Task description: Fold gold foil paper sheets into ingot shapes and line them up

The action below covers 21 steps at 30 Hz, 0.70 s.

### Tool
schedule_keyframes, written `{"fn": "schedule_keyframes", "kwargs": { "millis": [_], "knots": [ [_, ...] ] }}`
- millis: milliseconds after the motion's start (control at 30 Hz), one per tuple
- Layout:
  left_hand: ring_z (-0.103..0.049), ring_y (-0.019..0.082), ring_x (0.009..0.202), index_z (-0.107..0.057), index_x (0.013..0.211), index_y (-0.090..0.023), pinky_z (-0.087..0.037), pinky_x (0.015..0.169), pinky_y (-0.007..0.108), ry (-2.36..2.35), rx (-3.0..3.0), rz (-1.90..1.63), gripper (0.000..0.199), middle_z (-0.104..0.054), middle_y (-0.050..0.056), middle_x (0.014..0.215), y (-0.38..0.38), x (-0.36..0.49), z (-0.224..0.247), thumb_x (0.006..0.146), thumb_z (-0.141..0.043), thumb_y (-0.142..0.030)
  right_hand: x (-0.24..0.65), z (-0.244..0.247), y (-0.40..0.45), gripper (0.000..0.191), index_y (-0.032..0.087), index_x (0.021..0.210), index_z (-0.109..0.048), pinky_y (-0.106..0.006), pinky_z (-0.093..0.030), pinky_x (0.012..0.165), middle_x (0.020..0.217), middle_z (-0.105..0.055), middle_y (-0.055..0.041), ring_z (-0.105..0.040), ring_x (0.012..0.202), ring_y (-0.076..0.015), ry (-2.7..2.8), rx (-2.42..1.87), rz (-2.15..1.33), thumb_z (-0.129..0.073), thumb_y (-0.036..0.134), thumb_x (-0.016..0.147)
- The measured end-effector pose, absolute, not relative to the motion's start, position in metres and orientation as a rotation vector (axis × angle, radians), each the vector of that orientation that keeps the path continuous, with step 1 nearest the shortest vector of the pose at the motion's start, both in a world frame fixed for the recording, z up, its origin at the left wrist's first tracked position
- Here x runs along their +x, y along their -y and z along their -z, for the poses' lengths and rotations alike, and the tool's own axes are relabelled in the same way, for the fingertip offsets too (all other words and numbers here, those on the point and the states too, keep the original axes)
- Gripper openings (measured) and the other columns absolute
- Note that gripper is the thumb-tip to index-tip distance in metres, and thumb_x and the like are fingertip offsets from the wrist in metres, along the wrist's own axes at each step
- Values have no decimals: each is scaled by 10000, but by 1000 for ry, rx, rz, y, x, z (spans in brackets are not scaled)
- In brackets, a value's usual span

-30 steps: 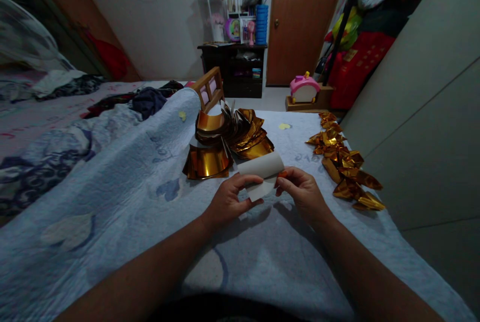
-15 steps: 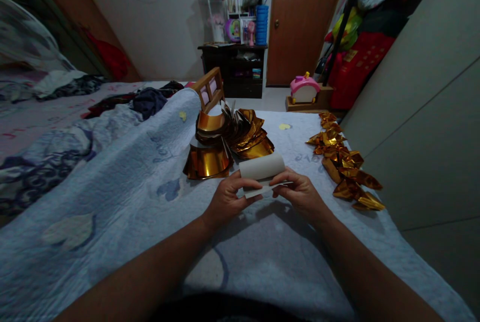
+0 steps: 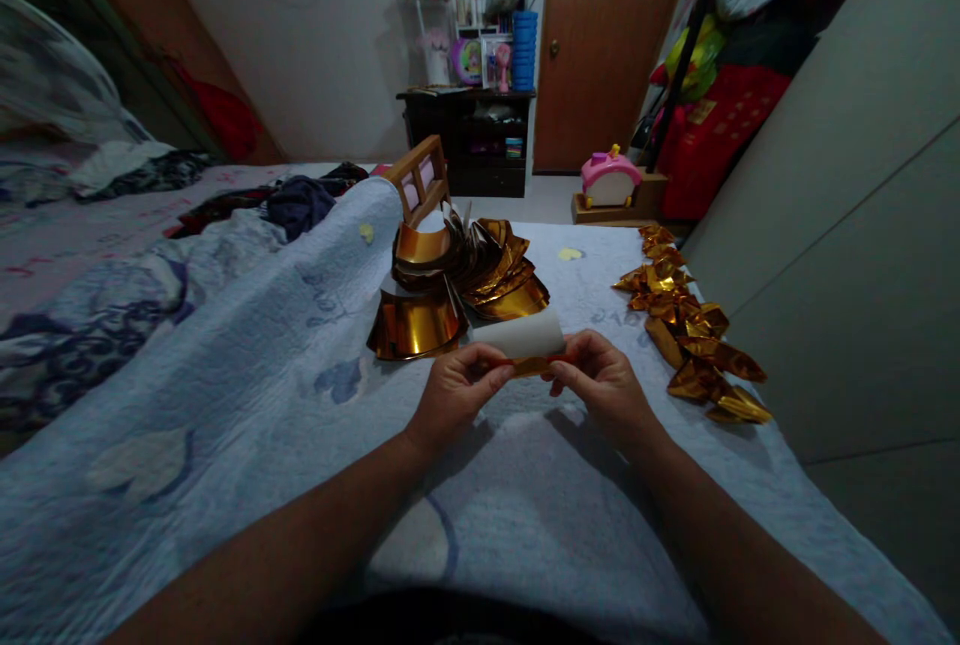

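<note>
A sheet of paper (image 3: 520, 333), white on the side curling away from me, shows a strip of gold along its near edge. My left hand (image 3: 456, 393) pinches that edge at its left end between thumb and fingers. At the right end, my right hand (image 3: 606, 387) grips the same edge in a pinch. Just beyond the sheet lies a fanned pile of shiny gold paper (image 3: 420, 323). Several folded gold pieces (image 3: 686, 330) form a row along the right side of the bed.
A light blue quilt (image 3: 300, 485) covers the bed. A small wooden chair-like frame (image 3: 421, 180) stands behind the pile. Rumpled clothes (image 3: 296, 205) lie at the left. Farther back are a dark cabinet (image 3: 465, 140), a door (image 3: 600, 55) and a pink toy (image 3: 610, 178).
The sheet's near edge has turned over, so gold now shows between my hands instead of white. The curled white part has shifted slightly left, and both hands have changed their hold.
</note>
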State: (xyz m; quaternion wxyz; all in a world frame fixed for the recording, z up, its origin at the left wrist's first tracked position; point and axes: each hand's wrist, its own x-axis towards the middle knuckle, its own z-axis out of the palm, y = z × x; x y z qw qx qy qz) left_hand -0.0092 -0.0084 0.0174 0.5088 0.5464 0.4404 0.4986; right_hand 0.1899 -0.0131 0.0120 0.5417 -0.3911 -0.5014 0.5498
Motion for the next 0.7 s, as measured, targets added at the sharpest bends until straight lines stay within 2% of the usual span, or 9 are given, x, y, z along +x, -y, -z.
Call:
{"fn": "schedule_keyframes", "kwargs": {
  "millis": [133,267,367,500,567,700],
  "knots": [
    [-552,123,672,-685,755,-164,-429,636,221,-1031,1297,-1222,182,-621,-7,714,8,-7,-16,710,-816,-283,188,-9,12,431,260,941,-483,-261,-519,538,789,-664,38,-641,628,-149,1102,-918,-1331,-832,333,700],
    [-563,124,703,-670,769,-167,-439,666,220,-1004,1268,-1212,179,-619,-12,735,7,-6,-14,719,-808,-270,189,-10,11,479,262,1082,-539,-255,-502,538,859,-681,16,-617,623,-133,1119,-934,-1355,-820,331,700],
    [-568,122,708,-655,782,-166,-443,668,218,-986,1264,-1205,177,-612,-15,742,7,-6,-13,733,-798,-259,190,-13,13,337,212,1000,-645,-252,-479,535,752,-648,12,-576,598,-125,1187,-984,-1362,-789,363,735],
    [-613,124,754,-602,854,-179,-471,697,216,-931,1229,-1188,221,-644,-8,823,8,-5,-13,746,-787,-232,190,-14,14,242,190,863,-684,-248,-446,520,648,-600,24,-525,549,-113,1228,-994,-1346,-755,402,770],
    [-638,129,769,-561,970,-203,-488,707,221,-904,1183,-1165,309,-679,-2,877,9,-4,-15,755,-783,-228,190,-13,14,231,191,839,-683,-247,-433,519,640,-592,27,-512,546,-111,1224,-1006,-1328,-756,400,771],
    [-660,138,780,-433,1240,-245,-503,709,229,-883,1104,-1145,619,-725,15,943,9,-2,-16,742,-799,-220,189,-10,14,216,191,791,-662,-252,-415,529,616,-572,32,-499,543,-111,1214,-1035,-1293,-752,387,772]
  ]
}}
